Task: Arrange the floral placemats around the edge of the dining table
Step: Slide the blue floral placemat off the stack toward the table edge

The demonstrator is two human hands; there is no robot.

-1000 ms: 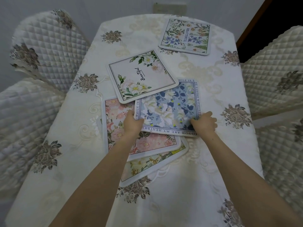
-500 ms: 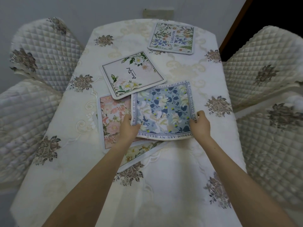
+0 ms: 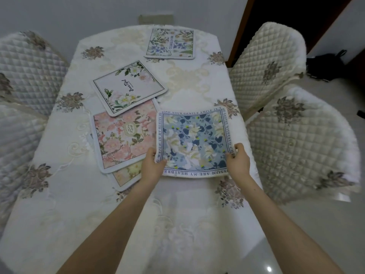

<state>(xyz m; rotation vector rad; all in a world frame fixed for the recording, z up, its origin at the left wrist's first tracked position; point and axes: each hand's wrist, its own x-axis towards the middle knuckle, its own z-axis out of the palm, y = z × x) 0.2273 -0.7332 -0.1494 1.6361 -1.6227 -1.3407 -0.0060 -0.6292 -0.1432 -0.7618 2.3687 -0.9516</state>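
Both hands clamped on the blue floral placemat (image 3: 194, 142): left hand (image 3: 151, 165) pinching the near-left corner, thumb on top; right hand (image 3: 237, 162) pinching the near-right edge, fingers curled over the lettered border. Held near the table's right side, close to the right edge of the dining table (image 3: 83, 194), its far-right corner overlapping an embroidered flower in the cloth. Whether lifted or resting on the cloth, hard to tell.

Compared with a second ago: shifted rightward, off the pink floral placemat (image 3: 124, 136), now only meeting that mat's right edge rather than covering much of it. Far more of the pink mat exposed, oval label at its middle now visible. Blue mat also squared up, lettered borders running straight rather than skewed.

Unchanged otherwise: yellow-toned placemat (image 3: 127, 174) peeking out from under the pink one at its near edge, just left of the left wrist. White placemat (image 3: 129, 87) with script lettering tilted, its near corner overlapping the pink mat's far edge. Green and blue placemat (image 3: 170, 44) lying alone at the far end, well apart from the rest. Quilted chairs (image 3: 296, 139) flanking both sides.
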